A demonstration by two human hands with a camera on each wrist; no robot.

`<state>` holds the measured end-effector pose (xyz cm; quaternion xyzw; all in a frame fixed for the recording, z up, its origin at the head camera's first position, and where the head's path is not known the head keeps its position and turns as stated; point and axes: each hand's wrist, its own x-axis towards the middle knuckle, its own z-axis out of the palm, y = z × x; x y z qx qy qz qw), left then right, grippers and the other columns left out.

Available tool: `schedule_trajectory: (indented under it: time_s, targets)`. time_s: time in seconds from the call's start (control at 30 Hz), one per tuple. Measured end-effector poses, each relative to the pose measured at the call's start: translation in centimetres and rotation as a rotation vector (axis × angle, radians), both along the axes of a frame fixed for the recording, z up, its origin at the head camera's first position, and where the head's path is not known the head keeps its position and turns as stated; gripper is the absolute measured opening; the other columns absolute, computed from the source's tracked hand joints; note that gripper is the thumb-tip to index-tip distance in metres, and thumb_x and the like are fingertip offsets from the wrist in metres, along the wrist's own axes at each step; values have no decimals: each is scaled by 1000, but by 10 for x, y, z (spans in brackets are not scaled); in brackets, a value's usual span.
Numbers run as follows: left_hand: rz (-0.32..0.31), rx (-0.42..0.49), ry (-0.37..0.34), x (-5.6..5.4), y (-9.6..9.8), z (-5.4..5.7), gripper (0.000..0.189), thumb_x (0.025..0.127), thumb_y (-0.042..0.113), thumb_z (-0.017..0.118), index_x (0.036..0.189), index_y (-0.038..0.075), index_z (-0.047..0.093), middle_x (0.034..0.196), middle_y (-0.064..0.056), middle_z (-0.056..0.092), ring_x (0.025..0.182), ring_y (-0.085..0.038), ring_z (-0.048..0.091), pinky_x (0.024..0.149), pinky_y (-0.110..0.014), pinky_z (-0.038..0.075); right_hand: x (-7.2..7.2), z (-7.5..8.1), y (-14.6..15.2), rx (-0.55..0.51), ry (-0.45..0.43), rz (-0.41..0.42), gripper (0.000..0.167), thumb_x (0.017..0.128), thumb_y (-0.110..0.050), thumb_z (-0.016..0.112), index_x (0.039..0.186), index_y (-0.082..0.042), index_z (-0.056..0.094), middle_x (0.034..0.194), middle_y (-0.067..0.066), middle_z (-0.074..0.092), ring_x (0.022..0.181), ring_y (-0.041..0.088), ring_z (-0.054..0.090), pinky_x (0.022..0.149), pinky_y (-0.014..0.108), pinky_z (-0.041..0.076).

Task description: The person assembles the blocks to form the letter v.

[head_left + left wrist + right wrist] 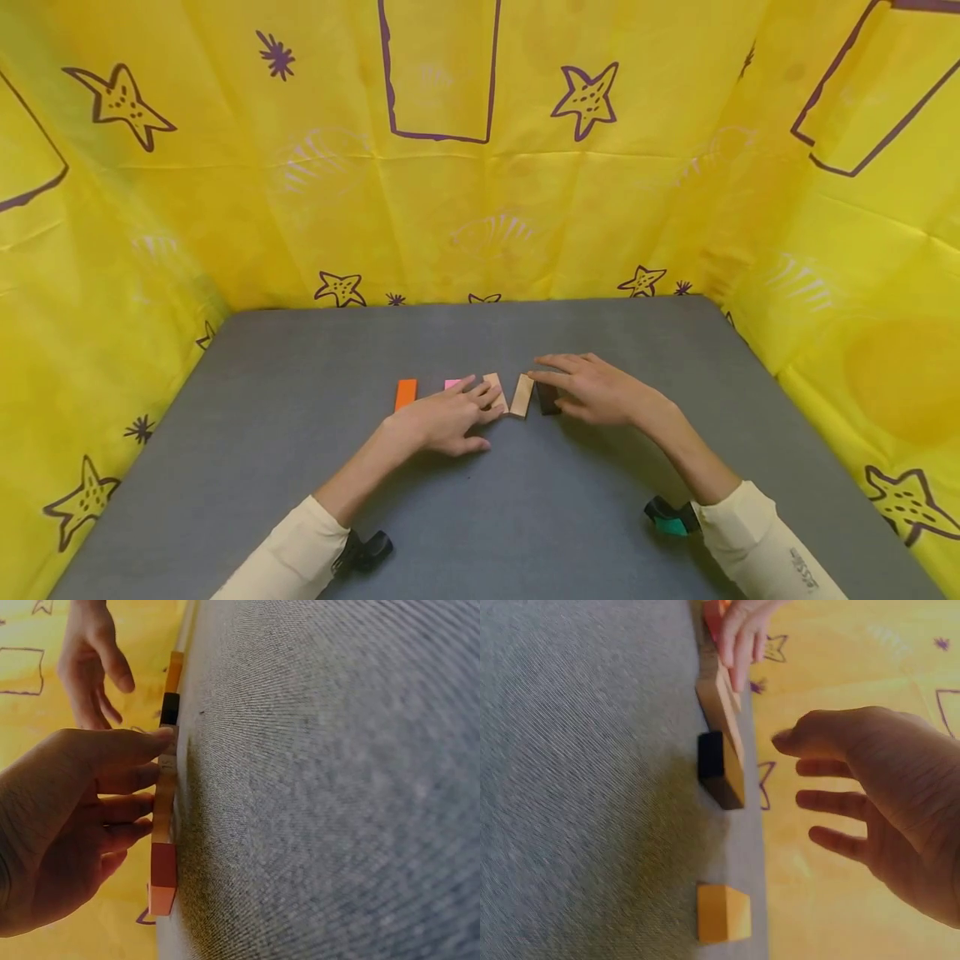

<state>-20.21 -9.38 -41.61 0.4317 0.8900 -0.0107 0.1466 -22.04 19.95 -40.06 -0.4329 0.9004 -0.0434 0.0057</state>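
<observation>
Several small flat blocks form a row on the table. My left hand [448,418] reaches over the row with its fingers extended, the fingertips at a pale wooden block [493,390]. A pink block [452,384] is mostly covered by that hand, and an orange block [406,393] shows beside its wrist. My right hand [600,390] is spread above a black block [547,398], fingertips close to a second pale wooden block [522,395]. In the right wrist view, the right fingers look apart from the blocks. The two pale blocks slant towards each other at their near ends.
A yellow-orange block [724,913] stands beyond the black one in the right wrist view; the right hand hides it from the head view. The grey table [480,517] is bounded by yellow patterned cloth [450,192] at the back and sides.
</observation>
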Motion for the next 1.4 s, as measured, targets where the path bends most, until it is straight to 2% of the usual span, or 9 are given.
schedule_trajectory:
  time_s: [0.23, 0.5, 0.8, 0.97, 1.17, 1.4]
  targets:
    - [13, -6, -5, -1, 1, 1, 66, 105, 46, 59, 161, 17, 41, 174, -11, 26, 164, -29, 21, 136, -48, 16, -4, 3, 7, -7, -17, -11, 58, 93, -24, 80, 147, -14, 60, 155, 17, 56, 140, 39, 57, 109, 63, 49]
    - [40, -31, -20, 2, 5, 5, 64, 105, 45, 60, 161, 19, 43, 174, -9, 28, 164, -26, 23, 135, -49, 16, -9, -10, 3, 1, -92, -3, 53, 91, -20, 82, 139, -9, 63, 148, 18, 61, 133, 37, 62, 107, 62, 51]
    - [50, -33, -14, 2, 4, 1, 64, 105, 46, 60, 161, 20, 42, 175, -7, 26, 164, -25, 22, 136, -48, 16, -12, -20, 0, -9, -51, 40, 37, 89, -14, 83, 122, -12, 67, 133, 11, 66, 117, 30, 69, 98, 55, 56]
    - [56, -30, -7, 2, 4, 2, 63, 105, 46, 60, 160, 19, 44, 174, -8, 28, 164, -25, 24, 136, -49, 16, -11, -17, -1, -4, -49, 43, 38, 88, -13, 83, 121, -12, 67, 126, 9, 67, 109, 27, 69, 97, 52, 56]
    - [65, -5, -17, 3, 4, 2, 63, 105, 45, 61, 159, 18, 45, 173, -8, 30, 163, -26, 24, 135, -51, 16, -10, -17, 1, 7, -93, -13, 45, 86, -14, 83, 127, -13, 65, 116, 5, 64, 97, 19, 61, 93, 46, 57]
    - [75, -3, -34, 4, 5, 4, 63, 105, 43, 61, 159, 17, 44, 173, -9, 29, 164, -26, 23, 136, -50, 15, -8, -12, 5, 20, -50, -67, 47, 86, -18, 79, 132, -18, 69, 107, 3, 59, 90, 16, 52, 81, 38, 48]
